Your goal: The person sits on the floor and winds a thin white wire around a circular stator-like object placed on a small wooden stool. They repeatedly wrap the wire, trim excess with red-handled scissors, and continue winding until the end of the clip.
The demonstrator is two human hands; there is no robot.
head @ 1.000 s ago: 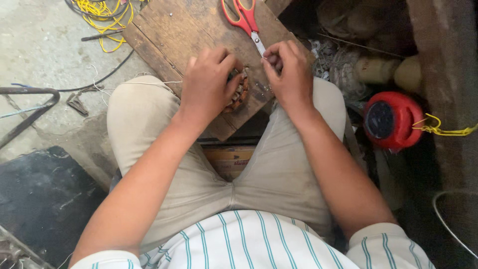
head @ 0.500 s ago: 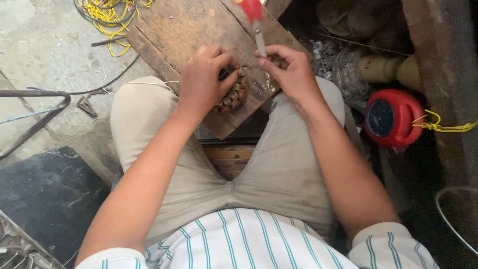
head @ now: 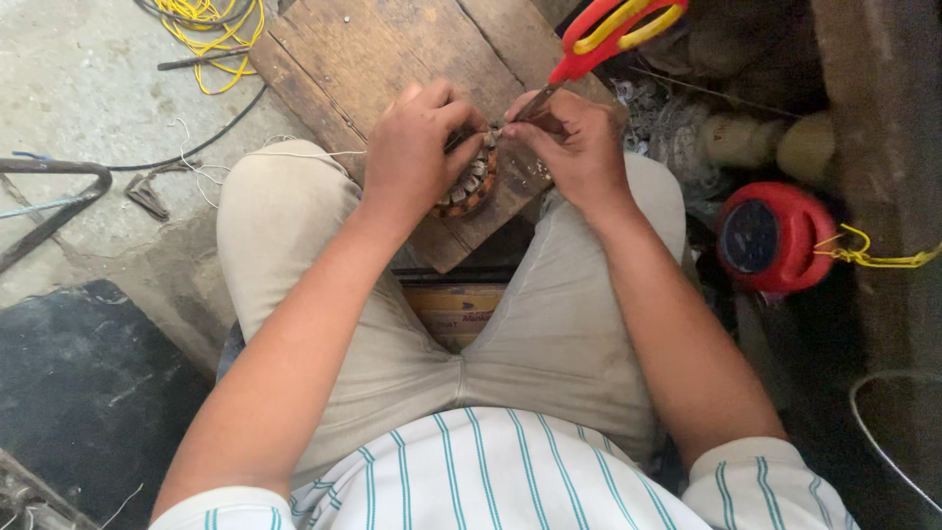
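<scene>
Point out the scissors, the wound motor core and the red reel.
scissors [head: 601, 37], head view, on the red handle near the pivot.
wound motor core [head: 473, 182], head view, on its coil rim below the left hand.
red reel [head: 767, 238], head view, on its dark round face.

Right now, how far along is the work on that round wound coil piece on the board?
Done: the coil piece already shows copper windings around its ring. In hand: the left hand grips it on the wooden board, while the right hand is at its rim beside the red and yellow scissors. Left: cannot tell; the hands hide most of it.
</scene>
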